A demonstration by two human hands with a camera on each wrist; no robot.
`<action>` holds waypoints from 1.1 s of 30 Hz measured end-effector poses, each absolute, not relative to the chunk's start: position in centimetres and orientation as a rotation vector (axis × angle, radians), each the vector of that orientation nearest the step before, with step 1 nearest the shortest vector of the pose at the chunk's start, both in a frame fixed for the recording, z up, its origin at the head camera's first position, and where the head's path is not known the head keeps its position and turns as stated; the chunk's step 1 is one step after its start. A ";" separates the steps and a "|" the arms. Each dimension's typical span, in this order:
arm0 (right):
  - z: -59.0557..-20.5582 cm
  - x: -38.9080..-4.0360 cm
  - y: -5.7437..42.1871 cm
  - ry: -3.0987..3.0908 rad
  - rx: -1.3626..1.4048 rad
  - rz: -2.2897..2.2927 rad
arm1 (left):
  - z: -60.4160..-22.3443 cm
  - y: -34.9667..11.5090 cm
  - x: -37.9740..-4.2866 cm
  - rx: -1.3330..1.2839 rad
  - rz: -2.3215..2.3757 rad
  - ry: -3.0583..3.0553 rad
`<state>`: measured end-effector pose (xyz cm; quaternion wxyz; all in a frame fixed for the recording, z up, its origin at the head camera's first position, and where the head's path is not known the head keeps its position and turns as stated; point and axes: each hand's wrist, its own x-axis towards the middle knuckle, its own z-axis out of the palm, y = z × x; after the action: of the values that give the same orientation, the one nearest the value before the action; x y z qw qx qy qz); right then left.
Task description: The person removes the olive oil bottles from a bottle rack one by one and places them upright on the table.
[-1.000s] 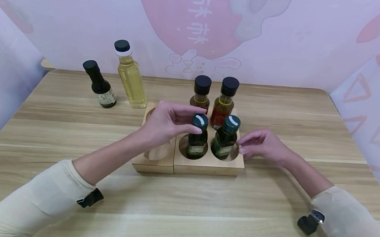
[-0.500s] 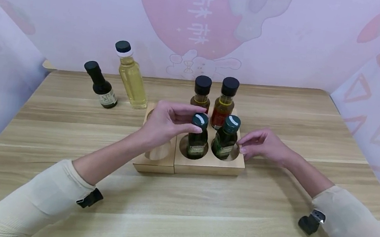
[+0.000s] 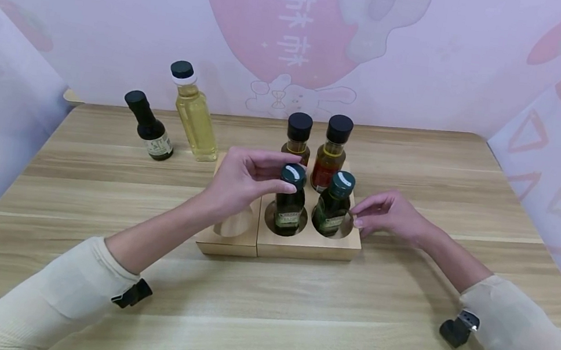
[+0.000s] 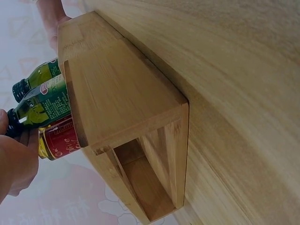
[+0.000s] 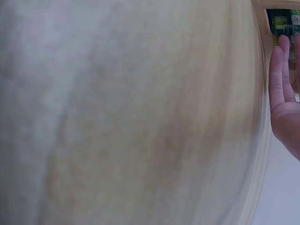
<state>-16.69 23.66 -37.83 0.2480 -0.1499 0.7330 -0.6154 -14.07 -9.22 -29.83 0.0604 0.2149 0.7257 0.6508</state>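
In the head view my left hand (image 3: 242, 185) pinches the dark green cap of an olive oil bottle (image 3: 288, 214) between thumb and fingers. The bottle stands in the front left hole of the wooden bottle holder (image 3: 305, 251), leaning a little left. A matching green bottle (image 3: 331, 210) tilts in the hole to its right. My right hand (image 3: 383, 214) rests at the holder's right side, its fingers (image 5: 276, 75) fairly straight against the open end in the right wrist view. Behind stand two black-capped bottles, one with a red label (image 3: 325, 169).
An empty hole (image 3: 233, 225) shows in the holder's left section, partly under my left arm. Farther back left stand a small dark bottle (image 3: 154, 130) and a tall bottle of yellow oil (image 3: 196, 121). A printed cloth (image 3: 430, 71) rises behind the wooden table (image 3: 324, 332).
My left hand has shifted slightly left, and the top of the pinched bottle has moved left with it. The right hand stays at the holder's side.
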 end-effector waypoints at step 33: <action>-38.1 -16.9 23.7 1.969 -0.413 -1.693 | -29.2 -9.1 -14.3 0.638 2.020 2.243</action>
<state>-16.89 23.67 -38.06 0.2534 -0.1519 0.7244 -0.6229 -14.32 -9.14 -29.16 0.0279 0.2067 0.7267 0.6545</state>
